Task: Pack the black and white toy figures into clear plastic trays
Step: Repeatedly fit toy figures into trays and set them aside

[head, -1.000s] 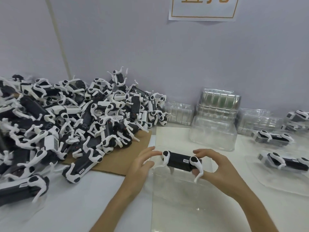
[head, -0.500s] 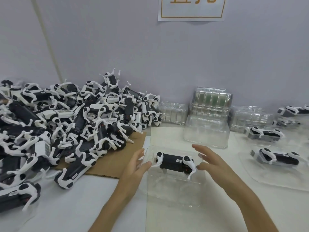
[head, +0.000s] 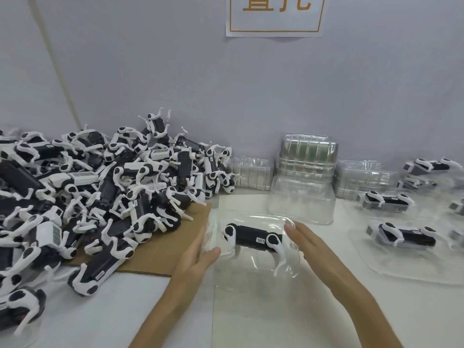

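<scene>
At nine o'clock, a big heap of toy figures [head: 100, 197] lies tangled on the table [head: 100, 317] and over a cardboard sheet [head: 160, 247]. All of these wait to be packed, so I judge that most of the job lies ahead.

Toward the centre, the left hand [head: 198, 252] lies with straight fingers along the left side of a clear tray [head: 251, 275], its thumb touching the near rim; it seems to grip nothing. One black and white figure [head: 253, 236] lies lengthwise across that tray's far half, apparently seated.

At the tray's three o'clock edge the right hand [head: 311, 244] reaches in with fingers straight and together, tips touching the plastic, holding nothing.

At one o'clock stand stacked empty trays [head: 306, 172], ready for use. At three o'clock several filled trays [head: 371, 257] lie finished.
</scene>
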Demonstrator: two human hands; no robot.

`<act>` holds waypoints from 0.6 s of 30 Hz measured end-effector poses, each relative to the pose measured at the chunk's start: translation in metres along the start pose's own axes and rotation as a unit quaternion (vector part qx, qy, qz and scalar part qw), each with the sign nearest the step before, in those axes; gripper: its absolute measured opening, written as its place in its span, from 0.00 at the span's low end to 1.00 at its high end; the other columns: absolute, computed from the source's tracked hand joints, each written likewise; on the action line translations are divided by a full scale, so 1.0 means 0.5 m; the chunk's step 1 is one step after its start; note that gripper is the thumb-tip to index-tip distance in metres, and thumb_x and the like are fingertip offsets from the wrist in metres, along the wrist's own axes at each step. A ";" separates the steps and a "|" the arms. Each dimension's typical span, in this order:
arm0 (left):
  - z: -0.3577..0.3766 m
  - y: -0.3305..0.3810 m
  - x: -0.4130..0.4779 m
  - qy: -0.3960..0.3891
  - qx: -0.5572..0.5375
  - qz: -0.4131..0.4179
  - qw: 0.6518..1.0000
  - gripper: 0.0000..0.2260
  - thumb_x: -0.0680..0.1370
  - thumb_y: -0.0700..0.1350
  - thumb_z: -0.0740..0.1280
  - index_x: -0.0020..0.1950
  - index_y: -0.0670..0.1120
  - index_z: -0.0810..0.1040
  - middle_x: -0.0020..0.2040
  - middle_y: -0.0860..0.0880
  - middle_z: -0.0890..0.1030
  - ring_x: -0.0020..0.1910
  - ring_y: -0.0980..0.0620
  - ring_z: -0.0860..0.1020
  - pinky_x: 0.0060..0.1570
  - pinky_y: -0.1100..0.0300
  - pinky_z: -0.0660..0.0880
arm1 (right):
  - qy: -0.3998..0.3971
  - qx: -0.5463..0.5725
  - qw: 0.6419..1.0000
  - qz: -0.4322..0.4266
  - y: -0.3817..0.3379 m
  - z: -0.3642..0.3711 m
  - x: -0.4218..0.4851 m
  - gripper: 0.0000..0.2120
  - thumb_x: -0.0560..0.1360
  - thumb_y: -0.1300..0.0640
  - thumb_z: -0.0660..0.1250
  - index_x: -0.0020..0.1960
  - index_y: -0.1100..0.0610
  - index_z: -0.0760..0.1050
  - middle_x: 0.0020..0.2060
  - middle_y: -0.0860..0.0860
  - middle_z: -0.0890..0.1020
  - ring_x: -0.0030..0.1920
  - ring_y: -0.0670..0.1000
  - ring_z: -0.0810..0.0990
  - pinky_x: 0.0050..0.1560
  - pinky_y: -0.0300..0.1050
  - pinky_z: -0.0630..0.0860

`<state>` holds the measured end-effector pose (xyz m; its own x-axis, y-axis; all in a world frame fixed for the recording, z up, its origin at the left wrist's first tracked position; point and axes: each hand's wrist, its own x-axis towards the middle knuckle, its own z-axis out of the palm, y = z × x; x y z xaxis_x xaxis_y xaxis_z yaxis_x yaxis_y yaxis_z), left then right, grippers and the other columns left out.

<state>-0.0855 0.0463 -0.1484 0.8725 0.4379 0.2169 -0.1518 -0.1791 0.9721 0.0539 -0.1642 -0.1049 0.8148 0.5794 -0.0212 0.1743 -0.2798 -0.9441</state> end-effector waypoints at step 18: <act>0.017 0.004 0.000 0.103 -0.103 -0.047 0.988 0.20 0.73 0.54 0.72 0.63 0.62 0.72 0.53 0.60 0.83 0.46 0.57 0.82 0.43 0.60 0.76 | 0.116 -0.170 0.922 -0.328 -0.004 0.057 -0.017 0.21 0.69 0.63 0.76 0.57 0.45 0.77 0.61 0.37 0.76 0.66 0.42 0.73 0.67 0.53 0.71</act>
<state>-0.0817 0.0386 -0.1471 0.7771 0.6184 0.1172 -0.1844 0.0458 0.9818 0.0307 -0.1467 -0.1120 0.5619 0.5414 0.6254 0.8025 -0.1734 -0.5709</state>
